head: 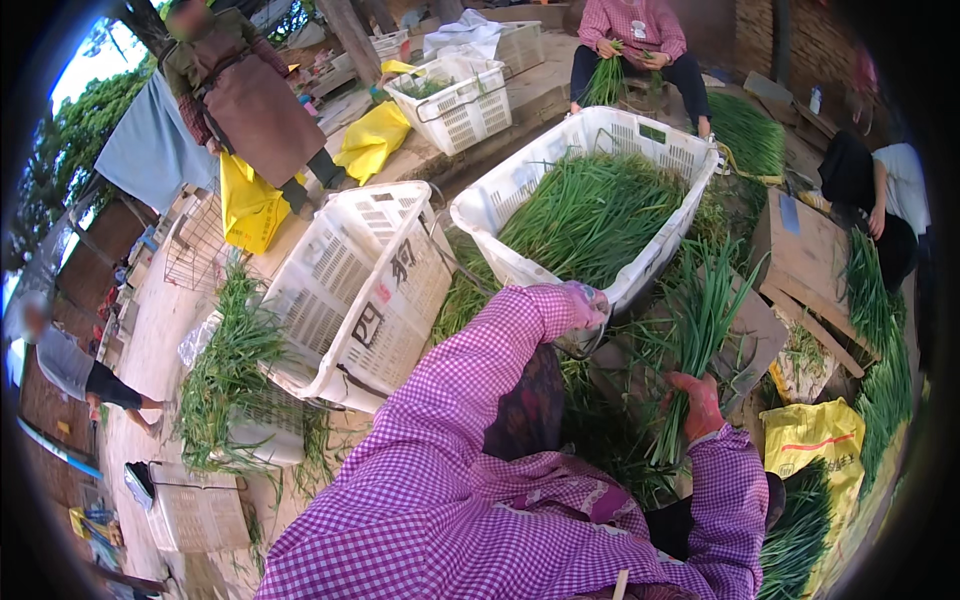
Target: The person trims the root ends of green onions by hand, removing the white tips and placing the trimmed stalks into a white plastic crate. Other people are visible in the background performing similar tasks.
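Note:
My left hand (589,306), its back towards me, is at the near rim of a large white plastic crate (480,225), beside a dark cord handle; the fingers are partly hidden, so I cannot tell whether they grip it. Long green leafy stalks (600,210) lie heaped in that crate. In my right hand (696,401) is a bunch of the same green stalks (701,322), held near its lower ends, leaves pointing away from me over a flat board (750,337).
An empty white crate (367,300) tilts at left, near a crate heaped with stalks (232,375). A yellow sack (814,442) and stalk piles (799,525) lie at right. One person (630,30) sits opposite holding stalks; others are around, one standing in an apron (259,112).

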{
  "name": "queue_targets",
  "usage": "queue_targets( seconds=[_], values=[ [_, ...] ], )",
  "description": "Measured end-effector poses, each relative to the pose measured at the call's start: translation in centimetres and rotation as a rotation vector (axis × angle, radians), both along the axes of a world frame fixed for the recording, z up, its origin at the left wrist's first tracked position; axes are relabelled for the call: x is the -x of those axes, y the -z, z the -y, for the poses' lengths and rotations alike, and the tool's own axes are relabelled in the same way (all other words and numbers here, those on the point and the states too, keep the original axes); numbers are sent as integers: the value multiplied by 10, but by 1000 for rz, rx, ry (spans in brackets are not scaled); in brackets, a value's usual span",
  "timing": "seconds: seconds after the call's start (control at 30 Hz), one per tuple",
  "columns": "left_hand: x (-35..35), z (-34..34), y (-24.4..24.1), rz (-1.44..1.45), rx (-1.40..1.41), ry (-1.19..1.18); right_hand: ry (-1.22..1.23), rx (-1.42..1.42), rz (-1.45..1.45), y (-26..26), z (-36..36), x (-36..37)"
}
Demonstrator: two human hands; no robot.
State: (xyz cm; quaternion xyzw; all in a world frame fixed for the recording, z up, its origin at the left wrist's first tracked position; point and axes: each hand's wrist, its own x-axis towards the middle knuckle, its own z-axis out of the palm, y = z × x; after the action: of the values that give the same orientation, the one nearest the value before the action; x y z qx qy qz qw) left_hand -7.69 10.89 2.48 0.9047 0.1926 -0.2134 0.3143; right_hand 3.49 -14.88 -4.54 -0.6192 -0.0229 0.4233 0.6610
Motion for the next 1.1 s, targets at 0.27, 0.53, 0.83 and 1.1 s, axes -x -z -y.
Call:
queue_targets(
  seconds=[0.27,0.53,0.83,1.1],
  values=[
    [-2,1,0,-22,-23,10,-47,-19,8,1,1,0],
    [4,10,-12,-27,-58,7,-2,-24,10,4,2,1],
    [0,20,-26,-103,-111,38,20,-34,-25,2,2,1],
    [-2,12,-5,-83,-19,-11,-9,-4,-10,-3,2,2]
  ],
)
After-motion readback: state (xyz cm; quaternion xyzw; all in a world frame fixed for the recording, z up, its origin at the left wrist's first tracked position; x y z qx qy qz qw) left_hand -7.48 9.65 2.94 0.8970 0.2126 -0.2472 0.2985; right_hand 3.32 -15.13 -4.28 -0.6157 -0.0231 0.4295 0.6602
